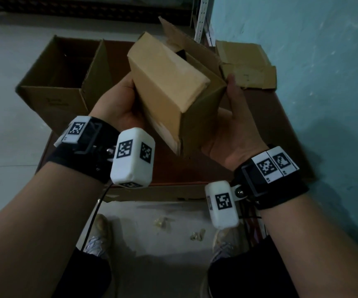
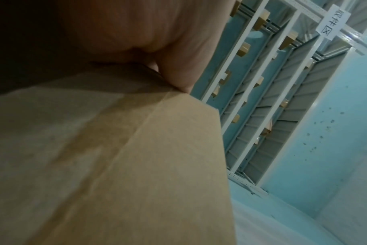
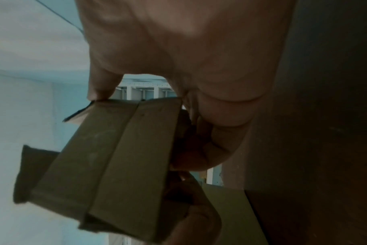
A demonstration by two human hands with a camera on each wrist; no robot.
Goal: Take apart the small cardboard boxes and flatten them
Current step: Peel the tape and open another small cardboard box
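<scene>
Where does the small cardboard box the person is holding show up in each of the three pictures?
Head: small box at upper centre, between both hands.
Left wrist: it fills the lower left, under the thumb.
Right wrist: lower centre, fingers behind it.
Shared landmark: the white shelving.

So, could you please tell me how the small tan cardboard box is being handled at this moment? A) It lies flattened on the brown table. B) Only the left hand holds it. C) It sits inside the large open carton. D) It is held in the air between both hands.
D: the small tan cardboard box is up off the brown table, with the left hand on one side and the right hand on the other.
</scene>
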